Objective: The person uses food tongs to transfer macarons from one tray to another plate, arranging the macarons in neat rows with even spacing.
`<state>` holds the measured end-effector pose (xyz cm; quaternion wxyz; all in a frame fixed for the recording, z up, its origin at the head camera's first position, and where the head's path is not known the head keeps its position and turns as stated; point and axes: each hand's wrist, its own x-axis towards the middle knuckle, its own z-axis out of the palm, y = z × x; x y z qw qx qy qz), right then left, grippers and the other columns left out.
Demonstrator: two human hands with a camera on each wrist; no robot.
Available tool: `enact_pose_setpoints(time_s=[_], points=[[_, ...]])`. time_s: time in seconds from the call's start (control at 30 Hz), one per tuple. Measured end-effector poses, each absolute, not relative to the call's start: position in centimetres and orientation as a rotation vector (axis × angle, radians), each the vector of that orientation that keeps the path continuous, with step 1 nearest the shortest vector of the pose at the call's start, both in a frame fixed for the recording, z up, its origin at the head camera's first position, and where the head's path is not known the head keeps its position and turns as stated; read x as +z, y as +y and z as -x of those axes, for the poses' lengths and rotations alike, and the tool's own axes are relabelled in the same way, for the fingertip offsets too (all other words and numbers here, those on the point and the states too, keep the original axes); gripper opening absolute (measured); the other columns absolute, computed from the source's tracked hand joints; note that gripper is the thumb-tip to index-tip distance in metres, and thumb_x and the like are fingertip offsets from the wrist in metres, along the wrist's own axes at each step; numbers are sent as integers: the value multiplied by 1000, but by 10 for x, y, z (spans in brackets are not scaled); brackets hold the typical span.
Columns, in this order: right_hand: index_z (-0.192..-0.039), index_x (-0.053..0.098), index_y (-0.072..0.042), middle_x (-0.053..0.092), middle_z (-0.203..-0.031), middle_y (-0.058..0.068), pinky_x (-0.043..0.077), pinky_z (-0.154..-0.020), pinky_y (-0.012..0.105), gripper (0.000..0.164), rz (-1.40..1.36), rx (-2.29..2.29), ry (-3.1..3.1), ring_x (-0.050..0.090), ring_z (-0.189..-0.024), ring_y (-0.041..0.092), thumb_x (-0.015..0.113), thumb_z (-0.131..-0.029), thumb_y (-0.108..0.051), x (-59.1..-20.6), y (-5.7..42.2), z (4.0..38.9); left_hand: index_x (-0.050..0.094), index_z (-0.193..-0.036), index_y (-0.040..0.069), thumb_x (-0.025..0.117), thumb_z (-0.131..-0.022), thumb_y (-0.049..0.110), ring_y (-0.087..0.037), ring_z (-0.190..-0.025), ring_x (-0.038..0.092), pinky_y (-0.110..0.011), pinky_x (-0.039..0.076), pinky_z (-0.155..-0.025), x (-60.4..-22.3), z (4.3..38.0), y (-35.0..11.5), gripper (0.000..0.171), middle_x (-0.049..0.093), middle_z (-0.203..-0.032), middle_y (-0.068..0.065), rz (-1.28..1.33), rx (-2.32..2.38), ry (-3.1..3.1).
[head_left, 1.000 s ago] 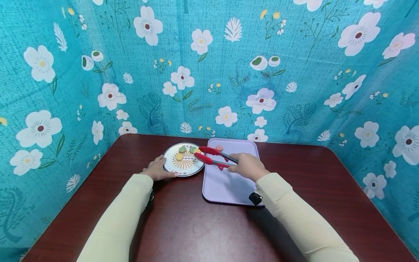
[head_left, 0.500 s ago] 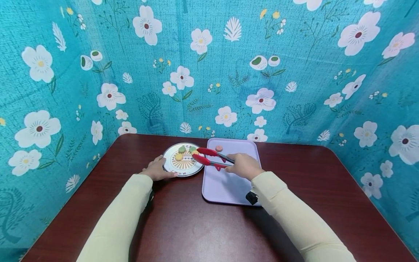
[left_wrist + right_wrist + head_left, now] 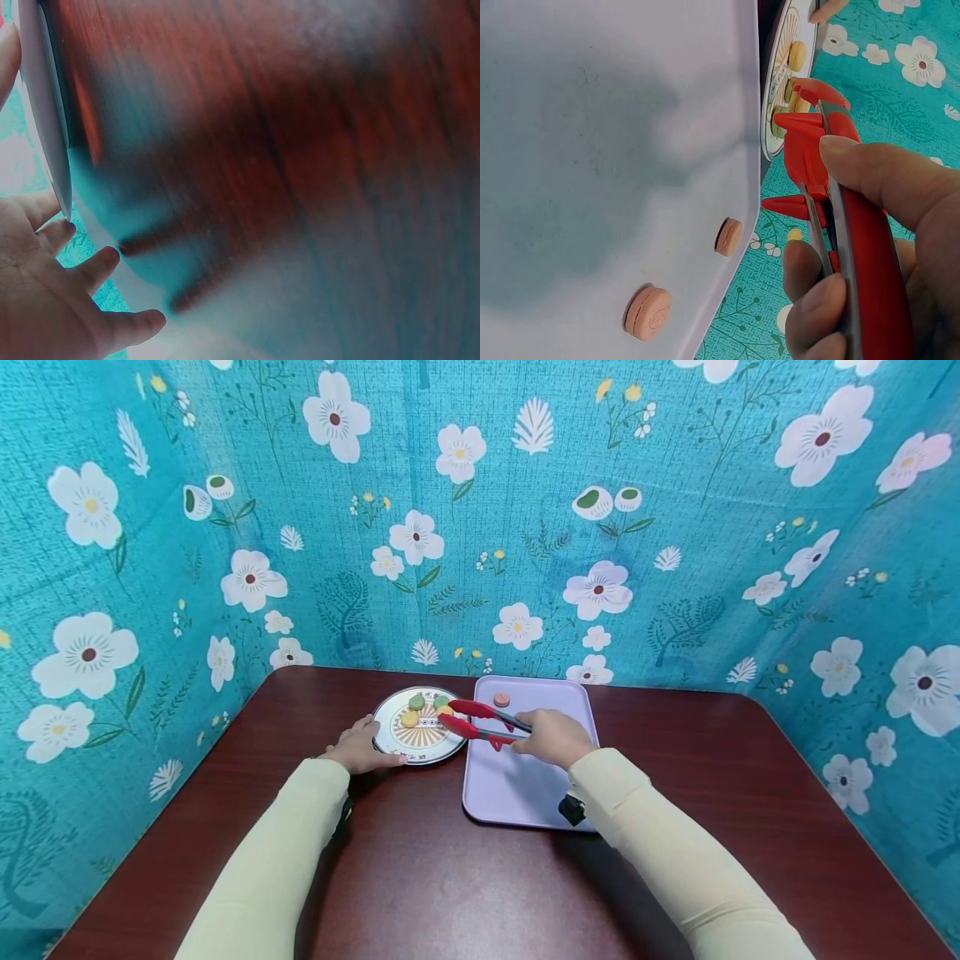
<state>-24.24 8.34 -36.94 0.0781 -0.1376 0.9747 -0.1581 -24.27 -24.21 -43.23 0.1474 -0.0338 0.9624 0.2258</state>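
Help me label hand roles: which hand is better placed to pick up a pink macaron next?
Probably the right hand: it grips the tongs and is over the tray with the pink macarons. The left hand is farther off, touching the plate.

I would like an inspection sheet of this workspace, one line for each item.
Surface: dark reddish-brown, wood-look table.
Job's things: round white patterned plate with round green macarons and yellow macarons; rectangular lilac tray with two round pink macarons; red-and-metal tongs, tips at the plate's right side.
Clutter: nothing seen.
Grips: left grip, a bare hand, touches the plate's rim; right grip holds the tongs; whether they pinch a yellow macaron is unclear.
Cables: nothing seen.
Surroundings: turquoise floral cloth behind and at both sides.
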Motion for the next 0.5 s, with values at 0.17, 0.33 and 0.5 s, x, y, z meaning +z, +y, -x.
enact_pose_setpoints(time_s=[0.17, 0.33, 0.5], points=[[-134, 59, -13, 68, -112, 8, 48, -77, 38, 57, 414, -459, 2920, 55, -89, 23, 76, -83, -32, -369, 82, 244, 21, -152, 2, 70, -76, 59, -45, -138, 20, -72, 17, -105, -433, 243, -243, 107, 15, -157, -23, 100, 656, 2770], [-133, 60, -13, 67, -115, 8, 49, -79, 39, 56, 427, -454, 2919, 56, -91, 22, 76, -83, -31, -370, 80, 245, 22, -152, 3, 71, -75, 59, -45, -138, 20, -72, 17, -105, -433, 244, -243, 107, 15, -157, -23, 101, 660, 2772], [-133, 61, -13, 67, -117, 8, 49, -82, 39, 55, 425, -436, 2920, 56, -92, 22, 76, -83, -32, -372, 77, 247, 22, -152, 1, 70, -76, 61, -45, -138, 20, -72, 18, -105, -433, 243, -242, 108, 15, -157, -23, 94, 652, 2780]])
